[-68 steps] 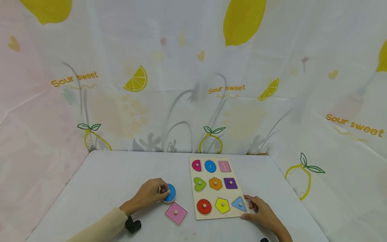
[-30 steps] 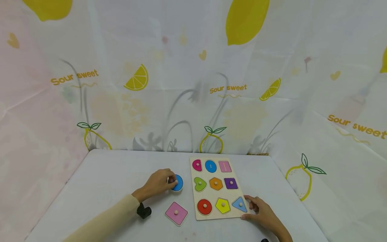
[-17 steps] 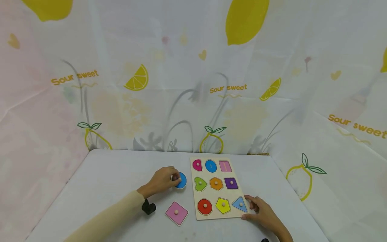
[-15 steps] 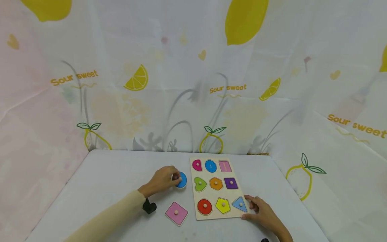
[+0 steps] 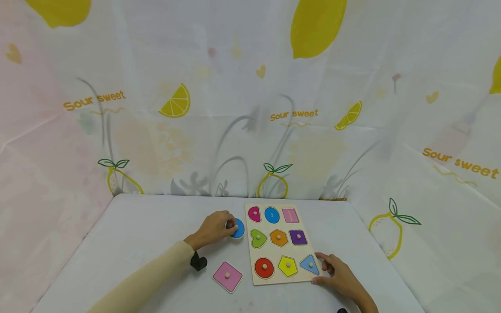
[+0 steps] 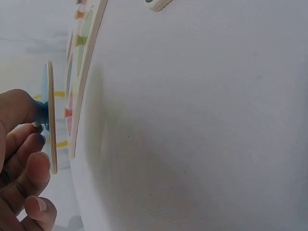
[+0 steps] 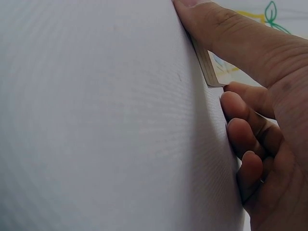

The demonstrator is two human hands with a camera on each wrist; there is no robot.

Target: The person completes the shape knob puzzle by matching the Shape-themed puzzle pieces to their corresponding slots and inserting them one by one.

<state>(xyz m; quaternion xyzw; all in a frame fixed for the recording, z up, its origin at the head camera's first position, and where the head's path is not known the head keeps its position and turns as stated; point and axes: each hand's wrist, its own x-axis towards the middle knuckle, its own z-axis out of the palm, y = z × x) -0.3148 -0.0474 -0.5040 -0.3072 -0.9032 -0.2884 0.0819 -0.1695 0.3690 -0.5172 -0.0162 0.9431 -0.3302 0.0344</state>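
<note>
My left hand (image 5: 213,229) pinches the small knob of a blue round puzzle piece (image 5: 239,228). In the left wrist view the piece (image 6: 51,139) stands edge-on, lifted off the table. Just right of it lies the wooden puzzle board (image 5: 270,252). The board's blue round recess (image 5: 272,215) and pink square recess (image 5: 290,215) show no knob; its other shapes carry knobbed pieces. My right hand (image 5: 340,278) grips the board's near right corner, thumb at the front edge and index finger at the side. In the right wrist view that corner (image 7: 207,67) is partly hidden by the thumb.
A loose pink diamond-turned square piece (image 5: 228,276) with a knob lies on the white table (image 5: 156,226), left of the board. A lemon-print cloth (image 5: 219,143) hangs behind. A black device (image 5: 198,261) sits at my left wrist.
My left hand has carried the blue round piece right and away from me, closer to the board. The right hand and the board have stayed in place.
</note>
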